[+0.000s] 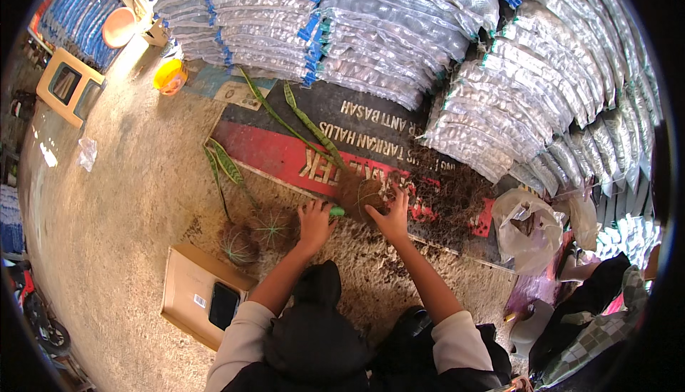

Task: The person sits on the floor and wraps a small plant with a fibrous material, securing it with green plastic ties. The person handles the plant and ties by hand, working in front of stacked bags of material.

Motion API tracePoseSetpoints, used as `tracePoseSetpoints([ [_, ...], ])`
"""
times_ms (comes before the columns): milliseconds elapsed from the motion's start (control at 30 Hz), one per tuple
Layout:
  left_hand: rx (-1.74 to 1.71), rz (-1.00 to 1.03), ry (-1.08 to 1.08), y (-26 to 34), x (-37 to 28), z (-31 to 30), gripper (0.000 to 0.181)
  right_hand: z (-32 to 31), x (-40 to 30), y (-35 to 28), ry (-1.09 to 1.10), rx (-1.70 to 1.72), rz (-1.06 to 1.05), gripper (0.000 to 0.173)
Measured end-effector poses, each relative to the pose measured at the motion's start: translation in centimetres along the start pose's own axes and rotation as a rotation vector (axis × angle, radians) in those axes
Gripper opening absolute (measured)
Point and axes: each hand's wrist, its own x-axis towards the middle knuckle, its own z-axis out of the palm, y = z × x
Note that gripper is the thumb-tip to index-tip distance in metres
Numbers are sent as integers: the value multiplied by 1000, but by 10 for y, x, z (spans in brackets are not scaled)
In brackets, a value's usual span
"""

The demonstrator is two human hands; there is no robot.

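Observation:
A ball of brown coconut fibre [357, 191], with long snake plant leaves [316, 129] rising from it, sits at the edge of a red and black printed sheet [257, 143]. My right hand [393, 215] is at the ball's right side, thumb and fingers apart; whether it touches the ball is unclear. Beside the ball's lower left, my left hand [316, 225] is by a small green object [337, 211], perhaps a twine spool; its grip is hard to tell. Further left lie more fibre balls wound with green string [272, 229], one with variegated leaves [227, 163]. Loose fibre [455, 199] covers the sheet's right part.
Stacked filled clear plastic bags [374, 44] line the far side. A cardboard box [184, 285] holding a phone [223, 305] lies near my left forearm. A plastic bag [527, 229] is at right, near another person's leg [578, 271]. A stool [67, 87] and orange bucket [170, 77] stand far left.

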Motion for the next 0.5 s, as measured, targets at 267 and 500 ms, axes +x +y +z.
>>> tracePoseSetpoints([
  [267,-294,-265,-98,-5,-16,-22,39,-32,-3,-10,155,36,-154,67],
  [500,-1338,-312,-100,28,-15,-106,42,-78,8,-59,49,230,-410,41],
])
